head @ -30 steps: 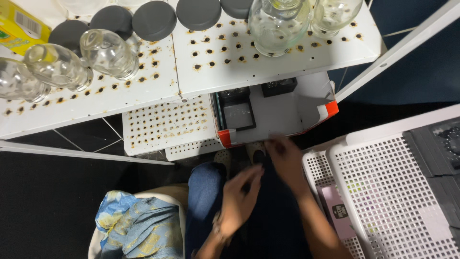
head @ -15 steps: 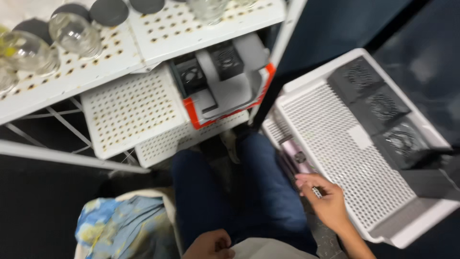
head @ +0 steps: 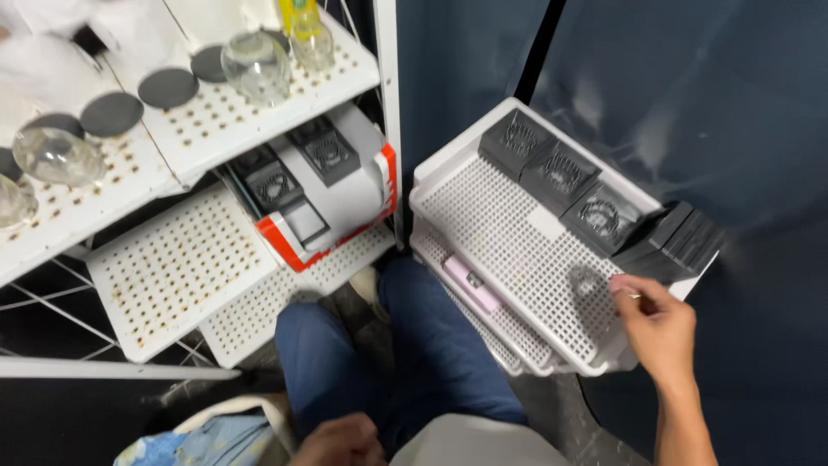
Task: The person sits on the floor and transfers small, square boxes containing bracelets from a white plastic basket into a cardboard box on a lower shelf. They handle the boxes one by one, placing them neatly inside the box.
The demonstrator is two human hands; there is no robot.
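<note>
Shelf (head: 172, 259), left: I am looking down on glass jars (head: 254, 65) and grey lids (head: 168, 86) on perforated white metal, with a red-edged box (head: 332, 203) of black fan units below. My left hand (head: 341, 440) is resting on my lap, fingers curled; I cannot tell whether they are holding anything. White basket (head: 509, 242), centre-right: light, stiff plastic mesh carrying three black fans (head: 561, 173) along its far edge; best gripped at the rim. My right hand (head: 660, 328) is reaching to its near right corner, fingers narrow, holding nothing.
</note>
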